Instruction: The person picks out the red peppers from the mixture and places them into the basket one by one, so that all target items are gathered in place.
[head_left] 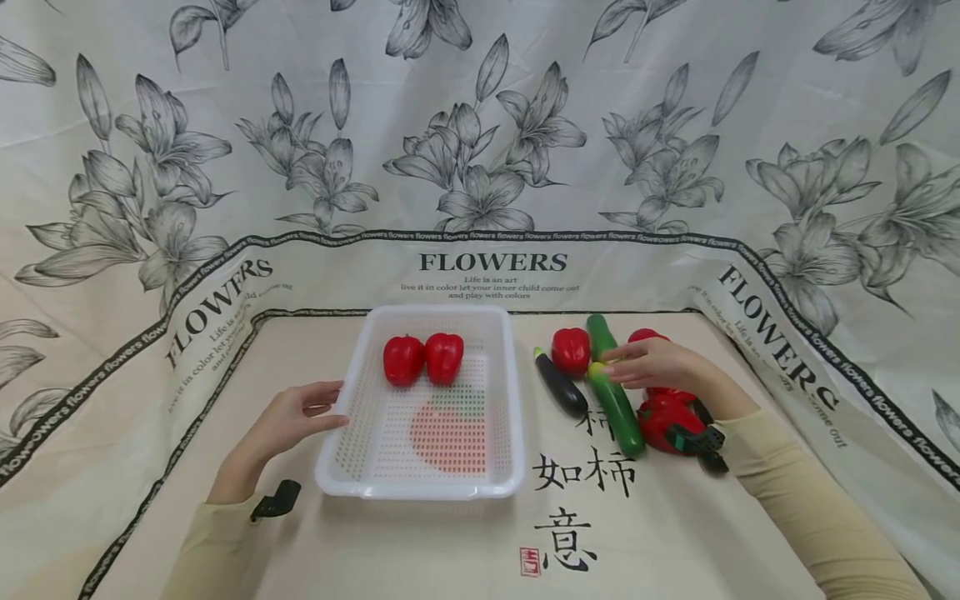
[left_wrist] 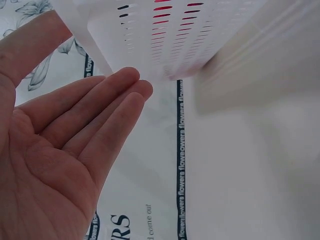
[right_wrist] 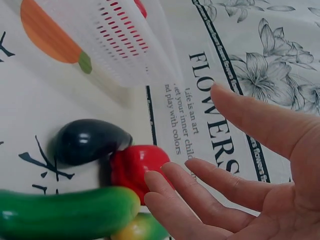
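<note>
Right hand over two cucumbers, left hand beside the basket

With 12 o'clock pointing away from the person, the white basket (head_left: 465,486) sits in the middle of the table (head_left: 420,550), its long axis running 12 to 6. Inside, toward its 12 o'clock end, two red peppers (head_left: 403,361) (head_left: 444,359) sit side by side.

At the basket's 9 o'clock is the left hand (head_left: 303,414), holding nothing, its fingers extended and nearly straight toward the wall; whether the fingertips touch it cannot be told.

At the basket's 3 o'clock, the nearer cucumber (head_left: 618,414) lies with its pale tip toward 11 and its dark end toward 5. The farther cucumber (head_left: 602,335) continues on much the same line, partly hidden. The right hand (head_left: 656,367) reaches above them with fingers spread and loosely extended, gripping nothing; contact with the cucumbers is unclear.

Left of the cucumbers lies an eggplant (head_left: 562,385), its green stem end toward 11, its blunt end toward 5. One red pepper (head_left: 571,353) sits just beside it at 1 o'clock. More red peppers (head_left: 663,421) lie under and around the right wrist, partly covered.
</note>
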